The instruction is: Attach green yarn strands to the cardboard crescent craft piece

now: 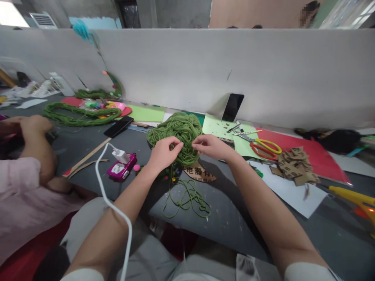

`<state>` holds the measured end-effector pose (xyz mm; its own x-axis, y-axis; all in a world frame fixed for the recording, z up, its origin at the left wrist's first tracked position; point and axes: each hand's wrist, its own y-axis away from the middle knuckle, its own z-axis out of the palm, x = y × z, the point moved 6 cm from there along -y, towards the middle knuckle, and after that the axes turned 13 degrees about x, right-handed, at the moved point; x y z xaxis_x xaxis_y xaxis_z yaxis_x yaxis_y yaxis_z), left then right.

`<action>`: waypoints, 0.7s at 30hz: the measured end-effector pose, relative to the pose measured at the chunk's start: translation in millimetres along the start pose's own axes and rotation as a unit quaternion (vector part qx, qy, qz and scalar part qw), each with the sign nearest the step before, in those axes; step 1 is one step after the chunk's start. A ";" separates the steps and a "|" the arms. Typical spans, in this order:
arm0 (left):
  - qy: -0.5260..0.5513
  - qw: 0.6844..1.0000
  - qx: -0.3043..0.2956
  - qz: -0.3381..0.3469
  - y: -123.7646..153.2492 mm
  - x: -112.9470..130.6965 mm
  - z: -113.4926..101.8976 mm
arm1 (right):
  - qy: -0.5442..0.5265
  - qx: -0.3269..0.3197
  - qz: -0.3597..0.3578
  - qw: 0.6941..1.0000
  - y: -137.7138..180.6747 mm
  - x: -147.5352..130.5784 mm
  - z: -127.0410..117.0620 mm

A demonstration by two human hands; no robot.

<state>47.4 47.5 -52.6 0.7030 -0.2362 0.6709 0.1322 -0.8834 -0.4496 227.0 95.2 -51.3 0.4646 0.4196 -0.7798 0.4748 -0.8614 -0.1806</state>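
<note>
A big tangled heap of green yarn (pixel 183 127) lies on the dark table straight ahead. My left hand (pixel 168 152) is at its near left side, thumb and forefinger pinched on the yarn. Across a small gap, my right hand (pixel 212 146) pinches at the yarn from the right. The strand between the fingertips is hard to pick out against the heap. Loose loops of green yarn (pixel 190 199) trail toward the table's front edge. Partly under the heap is a brown cardboard piece (pixel 202 171) with printed characters.
At left are a purple box (pixel 122 167) with a white charger and cable, a phone (pixel 118 127) and a co-worker's arm (pixel 38 148). Scissors (pixel 263 148), cardboard scraps (pixel 295 166) and a yellow glue gun (pixel 351 195) lie right. A phone (pixel 233 107) leans on the partition.
</note>
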 end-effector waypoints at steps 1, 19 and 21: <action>0.024 1.000 -0.013 0.005 1.1 2.2 -2.0 | -0.021 0.015 0.007 1.000 0.3 -1.9 -1.7; 0.050 0.989 -0.140 0.003 15.6 10.9 9.0 | -0.084 -0.008 0.015 0.996 -0.7 -7.5 21.3; 0.095 0.980 -0.172 0.010 21.0 21.1 10.4 | -0.153 -0.001 0.069 0.986 -1.7 -3.0 27.4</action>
<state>72.3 28.2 -54.0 0.5555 -0.2970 0.7766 -0.1470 -0.9544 -0.2599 204.4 87.6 -65.0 0.2770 0.1919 -0.9415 0.4240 -0.9037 -0.0594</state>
